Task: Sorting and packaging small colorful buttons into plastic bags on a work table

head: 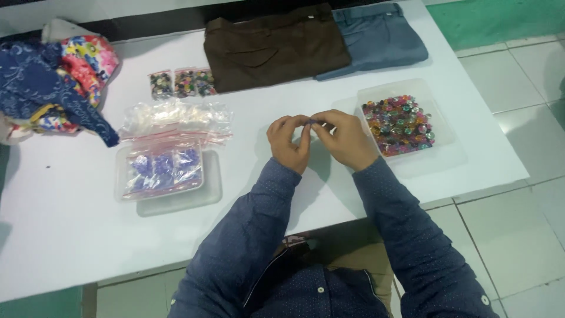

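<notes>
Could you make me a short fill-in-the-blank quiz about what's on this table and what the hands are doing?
1. The tray on the person's right holds many-coloured ____.
2. Both hands, the left hand and the right hand, meet over the ____ table.
3. Beside the grey trousers lies a folded ____ pair.
4. The bags on the left tray hold ____ pieces.

Missing words: buttons; white; brown; purple

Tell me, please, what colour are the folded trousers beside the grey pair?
Dark brown trousers, clearest in the head view.
</notes>
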